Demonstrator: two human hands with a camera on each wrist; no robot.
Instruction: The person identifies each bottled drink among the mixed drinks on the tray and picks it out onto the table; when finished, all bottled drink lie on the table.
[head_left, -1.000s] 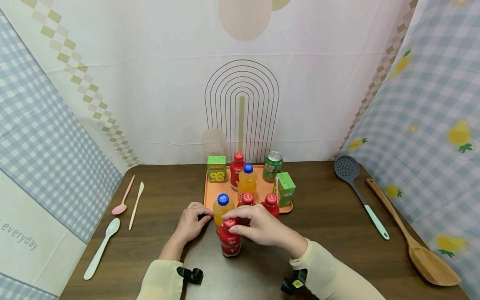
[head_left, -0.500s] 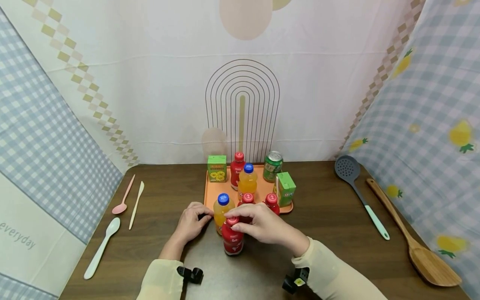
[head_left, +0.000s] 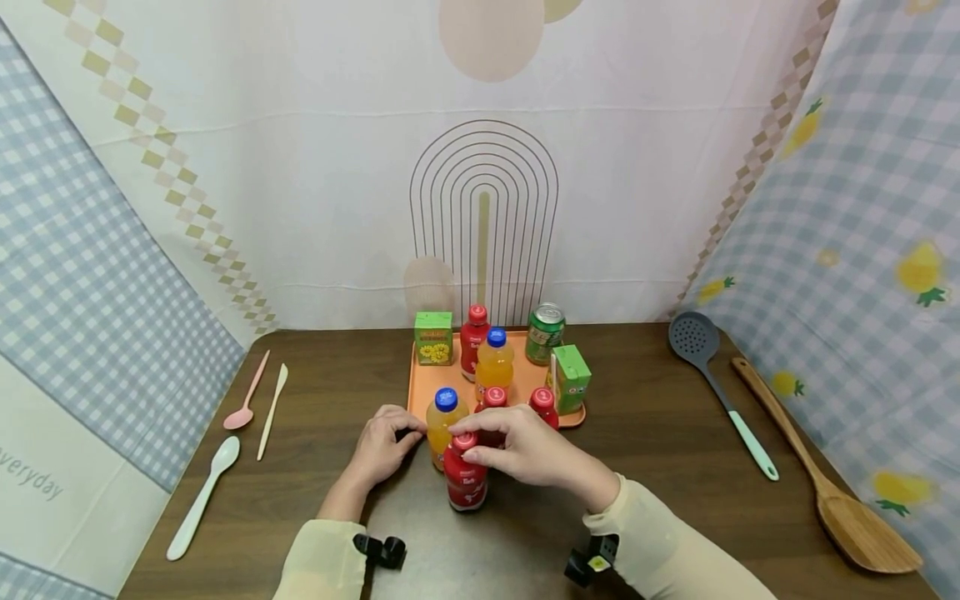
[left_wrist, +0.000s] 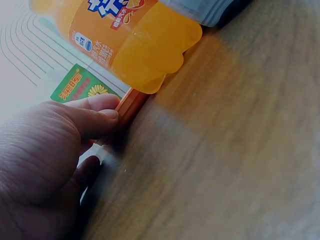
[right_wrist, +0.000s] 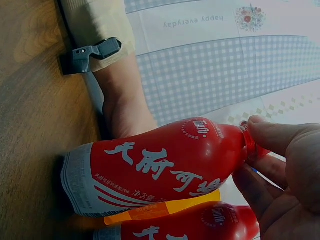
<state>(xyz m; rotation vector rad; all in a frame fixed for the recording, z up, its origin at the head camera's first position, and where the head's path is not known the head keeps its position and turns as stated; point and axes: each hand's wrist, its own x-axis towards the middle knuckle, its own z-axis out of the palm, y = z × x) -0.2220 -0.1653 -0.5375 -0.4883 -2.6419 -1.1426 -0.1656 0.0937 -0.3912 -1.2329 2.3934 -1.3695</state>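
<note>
By its cap, my right hand [head_left: 528,450] pinches a red drink bottle [head_left: 465,479], upright at the front of the group in the head view. In the right wrist view, thumb and fingers close round the cap of this red bottle [right_wrist: 165,167]. My left hand [head_left: 381,442] is at the front left corner of the orange tray [head_left: 431,379]; in the left wrist view its thumb and a finger pinch the tray's rim [left_wrist: 129,107]. An orange soda bottle [head_left: 444,414] with a blue cap stands just behind the held bottle. Two more red bottles [head_left: 543,403] are partly hidden behind my right hand.
Toward the tray's back stand a green juice carton [head_left: 434,339], a red bottle [head_left: 474,337], another orange soda [head_left: 495,362], a green can [head_left: 545,333] and a second carton [head_left: 572,375]. Spoons [head_left: 206,496] and a knife [head_left: 272,412] lie left; a skimmer [head_left: 705,358] and wooden turner [head_left: 862,525] lie right.
My right hand and the red bottle have shifted slightly right and away from me, then stayed still over the last half second. The left hand has not moved.
</note>
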